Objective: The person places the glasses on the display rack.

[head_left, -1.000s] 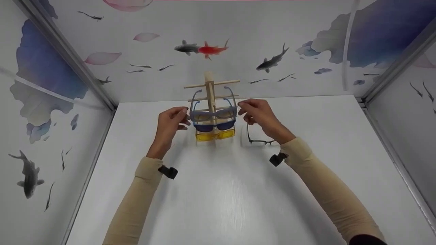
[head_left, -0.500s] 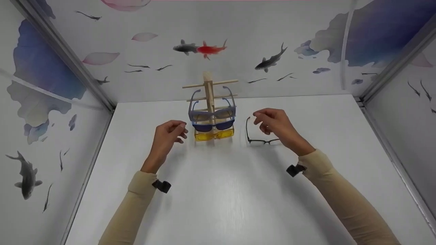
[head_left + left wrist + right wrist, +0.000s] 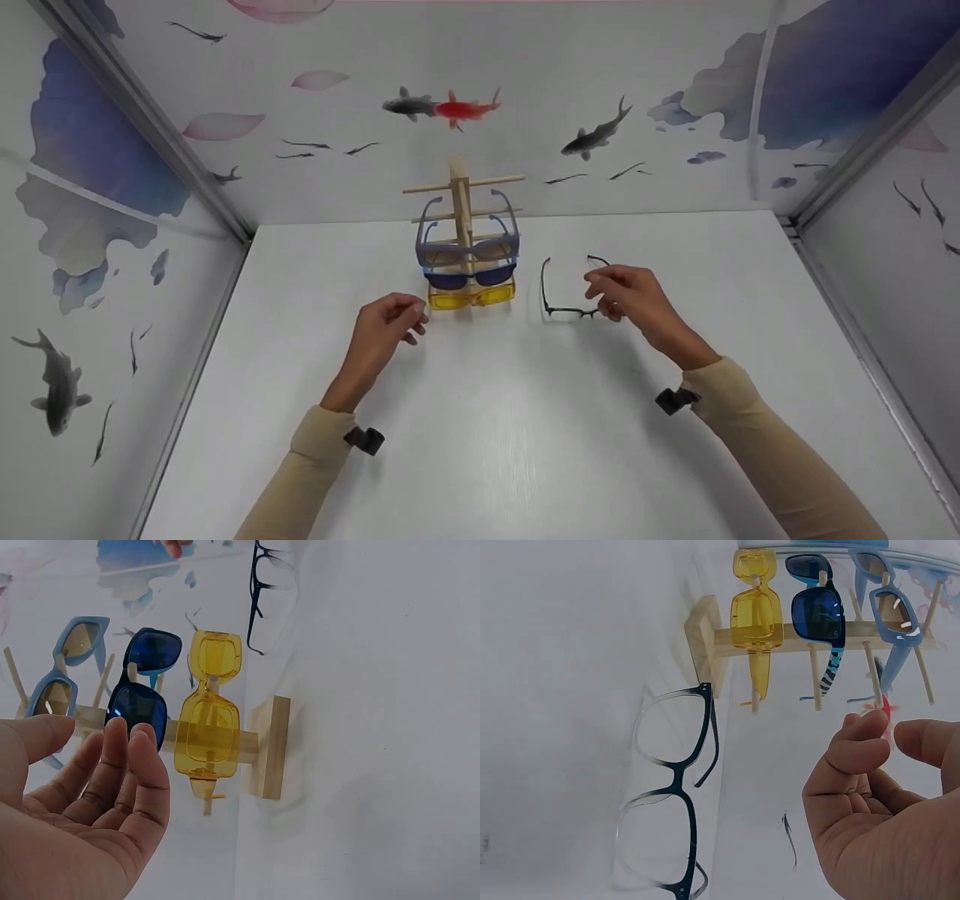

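Observation:
A wooden eyewear stand (image 3: 460, 206) bears three pairs, one above another: grey-blue sunglasses (image 3: 495, 247), dark blue sunglasses (image 3: 495, 276) and yellow-tinted glasses (image 3: 448, 301). Beside the yellow pair, on its left, is my left hand (image 3: 386, 326), fingers loosely bent and holding nothing. Black-framed eyeglasses (image 3: 568, 310) lie on the table to the right of the stand, temples unfolded and pointing toward the back wall. My right hand (image 3: 637, 304) hovers at their right side with loosely curled fingers and covers part of that side in the head view. Nothing is between its thumb and fingers (image 3: 859, 746).
The stand's top wooden peg (image 3: 499, 180) carries no glasses. Behind the stand rises a white back wall (image 3: 517, 45) printed with fish and petals. Similar side panels (image 3: 112, 300) close in the white table (image 3: 480, 435) on the left and right.
Both hands have drawn back from the two sides of the grey-blue sunglasses toward me. The right one has also shifted right, to the black eyeglasses. The glasses on the stand stay put.

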### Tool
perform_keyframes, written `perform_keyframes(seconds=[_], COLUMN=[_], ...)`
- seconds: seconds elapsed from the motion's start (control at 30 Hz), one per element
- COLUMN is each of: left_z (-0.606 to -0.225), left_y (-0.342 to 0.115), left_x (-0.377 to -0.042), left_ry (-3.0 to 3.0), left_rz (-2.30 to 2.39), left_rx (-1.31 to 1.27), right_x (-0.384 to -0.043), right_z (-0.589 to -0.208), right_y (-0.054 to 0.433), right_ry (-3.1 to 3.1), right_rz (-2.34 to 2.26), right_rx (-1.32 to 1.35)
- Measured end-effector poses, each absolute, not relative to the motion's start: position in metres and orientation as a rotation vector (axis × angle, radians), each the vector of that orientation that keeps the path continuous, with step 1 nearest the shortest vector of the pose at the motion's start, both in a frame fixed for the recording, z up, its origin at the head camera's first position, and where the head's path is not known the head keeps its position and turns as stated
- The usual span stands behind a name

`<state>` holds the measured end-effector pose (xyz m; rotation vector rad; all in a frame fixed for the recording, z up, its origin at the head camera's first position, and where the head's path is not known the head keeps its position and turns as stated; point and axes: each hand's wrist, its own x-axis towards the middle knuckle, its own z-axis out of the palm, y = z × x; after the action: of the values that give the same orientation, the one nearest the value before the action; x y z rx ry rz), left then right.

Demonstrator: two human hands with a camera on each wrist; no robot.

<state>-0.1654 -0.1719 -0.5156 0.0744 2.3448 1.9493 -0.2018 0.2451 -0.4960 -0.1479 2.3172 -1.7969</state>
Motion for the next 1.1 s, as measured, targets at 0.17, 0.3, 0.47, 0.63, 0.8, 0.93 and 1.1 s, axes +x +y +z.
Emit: perform_keyframes(seconds=[0.17,0.3,0.47,0.63,0.8,0.93,1.1], left_z=[-0.518,-0.52,-0.524,-0.527,-0.532,-0.536,-0.541], left_y=[-0.164,-0.156,-0.146,-0.135,-0.127,-0.12,-0.11], left_x=[-0.163,-0.161,-0.159,-0.156,-0.155,-0.154,-0.156], left_ry=[2.357,2.38,2.386,2.381,2.362,2.336,2.324], left_rz=[1.926,1.886,1.842,1.802,1.773,1.76,1.756], left_rx=[0.079,0.105,0.13,0.192,0.265,0.302,0.334], right_x=[-0.195,-0.189,-0.182,-0.175,-0.171,-0.17,-0.168], right_z=[-0.504,-0.51,-0.516,-0.517,-0.521,-0.527,-0.535], right_y=[0.251,0.255,0.261,0.267,0.272,0.277,0.283], right_ry=[2.361,2.436,2.498,2.532,2.549,2.567,2.597], right_rz=[-1.757,-1.715,-1.644,-1.625,-1.635,-1.619,-1.595], right_rx=[-0.141,-0.157,-0.193,-0.228,-0.237,-0.216,-0.168])
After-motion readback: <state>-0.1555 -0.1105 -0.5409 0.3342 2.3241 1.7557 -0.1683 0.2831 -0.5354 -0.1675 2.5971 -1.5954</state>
